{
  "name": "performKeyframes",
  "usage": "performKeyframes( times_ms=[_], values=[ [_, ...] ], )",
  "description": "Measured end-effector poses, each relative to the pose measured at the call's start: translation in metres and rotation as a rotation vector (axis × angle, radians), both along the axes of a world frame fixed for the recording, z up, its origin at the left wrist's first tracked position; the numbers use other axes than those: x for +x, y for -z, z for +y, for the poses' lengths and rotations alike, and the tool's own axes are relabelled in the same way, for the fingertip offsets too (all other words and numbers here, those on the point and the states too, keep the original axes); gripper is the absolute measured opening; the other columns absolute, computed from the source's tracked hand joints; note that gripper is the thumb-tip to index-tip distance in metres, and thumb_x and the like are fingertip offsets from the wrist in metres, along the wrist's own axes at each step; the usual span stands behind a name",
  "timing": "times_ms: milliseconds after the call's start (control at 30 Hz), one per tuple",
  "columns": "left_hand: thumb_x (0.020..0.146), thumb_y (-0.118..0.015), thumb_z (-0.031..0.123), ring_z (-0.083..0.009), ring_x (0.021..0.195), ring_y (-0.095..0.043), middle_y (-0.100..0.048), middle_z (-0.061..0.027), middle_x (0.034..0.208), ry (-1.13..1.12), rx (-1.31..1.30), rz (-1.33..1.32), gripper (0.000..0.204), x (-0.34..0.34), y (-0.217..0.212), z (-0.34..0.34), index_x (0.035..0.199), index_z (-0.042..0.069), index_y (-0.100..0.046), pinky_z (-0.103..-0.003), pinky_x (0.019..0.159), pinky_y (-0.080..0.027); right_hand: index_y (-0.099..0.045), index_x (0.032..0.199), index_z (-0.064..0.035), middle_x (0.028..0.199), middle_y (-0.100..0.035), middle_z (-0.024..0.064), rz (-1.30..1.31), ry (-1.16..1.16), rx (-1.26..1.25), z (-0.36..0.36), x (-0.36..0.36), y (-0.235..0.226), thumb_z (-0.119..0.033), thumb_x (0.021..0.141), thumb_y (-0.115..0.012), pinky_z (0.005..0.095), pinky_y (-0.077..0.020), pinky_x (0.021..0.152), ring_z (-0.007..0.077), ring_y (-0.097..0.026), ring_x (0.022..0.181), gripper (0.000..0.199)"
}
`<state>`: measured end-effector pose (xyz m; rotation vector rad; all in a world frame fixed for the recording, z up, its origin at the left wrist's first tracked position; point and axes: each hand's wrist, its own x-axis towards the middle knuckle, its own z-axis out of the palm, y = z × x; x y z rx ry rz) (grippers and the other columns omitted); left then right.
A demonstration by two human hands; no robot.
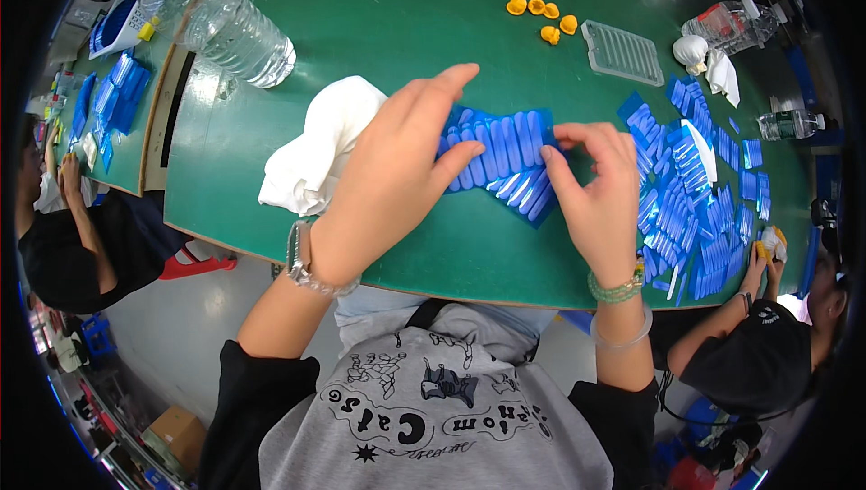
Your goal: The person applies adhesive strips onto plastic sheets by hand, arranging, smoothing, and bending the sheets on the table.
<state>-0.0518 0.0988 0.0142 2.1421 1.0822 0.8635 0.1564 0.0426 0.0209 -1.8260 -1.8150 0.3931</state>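
A blue film sheet with a row of long rounded strips [510, 143] is in front of me, above the green table. My right hand [600, 192] pinches its right edge between thumb and index finger. At the sheet's left end, my left hand [392, 156] has its thumb and fingers apart, the thumb tip by the strips. Whether that thumb presses on the sheet I cannot tell. Partly beneath this sheet lies a second blue sheet of strips [528, 192], tilted on the table. A crumpled white cloth [329, 143] rests left of my left hand.
A heap of blue strip sheets [686, 210] spreads at the right. Several yellow finger cots [537, 7] and a clear ribbed tray [622, 52] lie farther back. A large water bottle [230, 30] lies at the upper left. People sit at both sides, one handling something white and yellow [771, 245].
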Motion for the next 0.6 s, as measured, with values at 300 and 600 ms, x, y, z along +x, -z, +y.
performKeyframes(
  times_ms=[300,600],
  values=[
    [0.067,-0.077,0.023,-0.0363,0.125,-0.04,-0.045,-0.0125,0.136,0.331,0.109,0.386,0.093,0.004,-0.007,0.007,0.145,0.015,-0.027,-0.05,0.107,-0.026,-0.041,0.134,-0.0059,0.132,-0.044,0.016,-0.208,-0.423,-0.047,0.007,0.007,-0.007,-0.031,0.057,-0.082,0.0519,-0.0188,0.11,0.0373,-0.031,0.129,0.092],
    [0.066,-0.077,0.014,-0.0293,0.117,-0.046,-0.054,-0.0095,0.125,0.426,0.017,0.32,0.087,0.017,-0.018,0.015,0.142,0.017,-0.035,-0.04,0.102,-0.031,-0.054,0.12,-0.0045,0.122,-0.047,0.0125,-0.285,-0.389,-0.076,0.001,0.039,-0.01,-0.028,0.063,-0.078,0.0459,-0.0273,0.102,0.032,-0.037,0.121,0.066]
  ],
)
